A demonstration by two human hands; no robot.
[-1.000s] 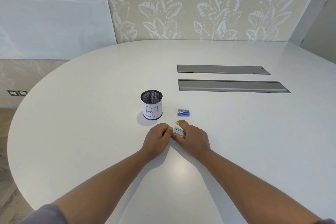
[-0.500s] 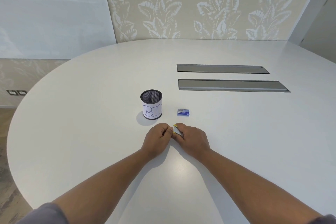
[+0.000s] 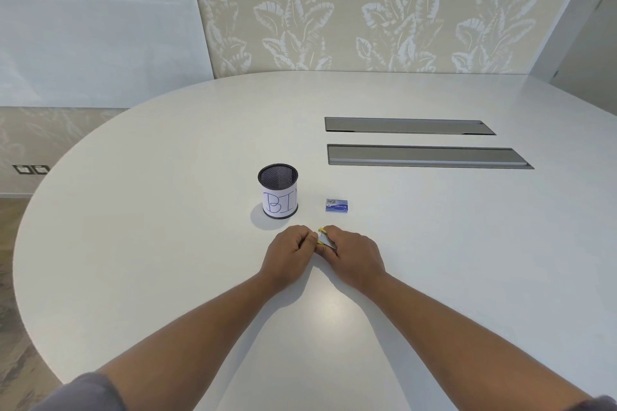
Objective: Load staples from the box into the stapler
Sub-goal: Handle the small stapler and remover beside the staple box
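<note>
A black mesh cup with a white paper label marked "BI" stands upright on the white rounded surface. Two long grey recessed panels lie to the cup's right and farther back, one behind the other, well apart from it.

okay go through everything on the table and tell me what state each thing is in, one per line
stapler: held between both hands, mostly hidden; open or closed unclear.
left hand: curled, fingertips at the stapler.
right hand: closed around the stapler.
staple box: lying flat on the table, untouched; looks closed.
mesh cup: upright, paper label wrapped around it; nothing visible inside.
table: two recessed panels, both shut.
</note>
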